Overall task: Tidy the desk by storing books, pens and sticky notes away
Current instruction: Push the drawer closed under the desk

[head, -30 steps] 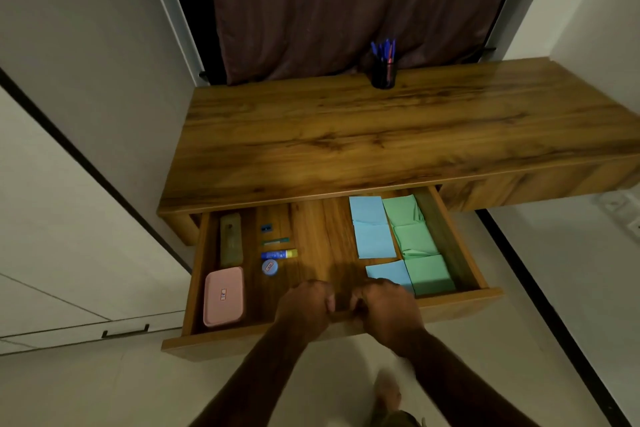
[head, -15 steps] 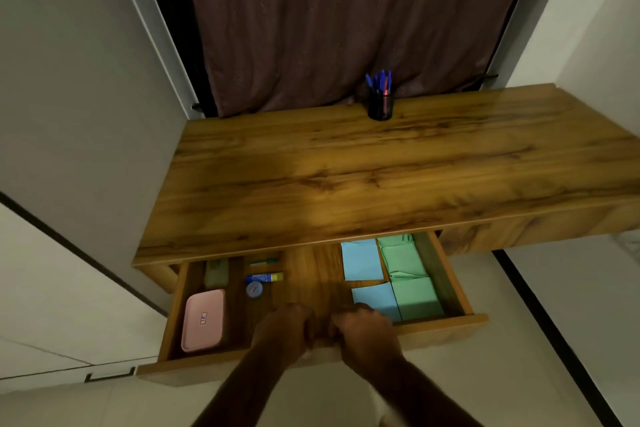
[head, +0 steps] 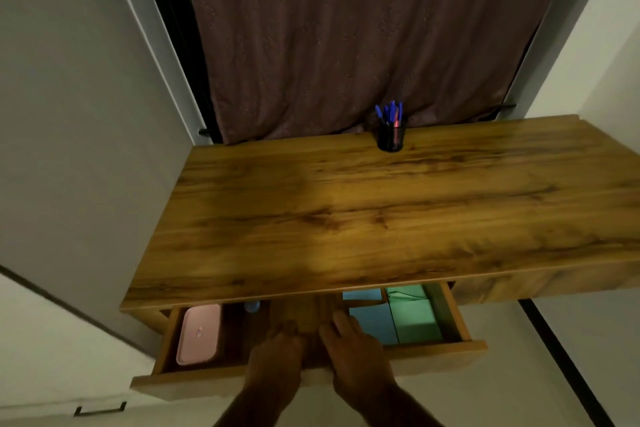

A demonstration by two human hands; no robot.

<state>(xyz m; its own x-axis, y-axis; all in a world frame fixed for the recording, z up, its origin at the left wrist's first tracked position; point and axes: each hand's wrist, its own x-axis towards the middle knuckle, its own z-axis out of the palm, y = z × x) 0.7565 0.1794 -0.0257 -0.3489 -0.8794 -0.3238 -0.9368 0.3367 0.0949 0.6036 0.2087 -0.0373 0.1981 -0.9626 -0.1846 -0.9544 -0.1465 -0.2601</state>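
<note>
Curtain cloth (head: pixel 346 28) of a dark brown hangs behind your desk (head: pixel 381 211), and at the desk's back edge, just before the cloth, a black mesh holder (head: pixel 391 137) stands upright with the blue pens (head: pixel 389 113) sticking out of it. Below the front edge the drawer (head: pixel 440 357) stands partly out, and the desktop overhangs its rear part, so you see only the near strip of what lies inside. At the drawer's left end lies a pink case (head: pixel 199 334), with a small blue round thing (head: pixel 252 306) beside it, half under the desktop. At the right end lie the blue sticky notes (head: pixel 372 322) and, just right of them against the drawer's side wall, the green sticky notes (head: pixel 414 321). A black handle (head: pixel 100 409) shows on the pale cabinet low at the left. Your left hand (head: pixel 277 354) and right hand (head: pixel 356 350) sit close side by side on the middle of the drawer's front board, fingers stretched forward over its top edge and into the drawer, holding nothing; blur hides whether the two hands touch each other.
</note>
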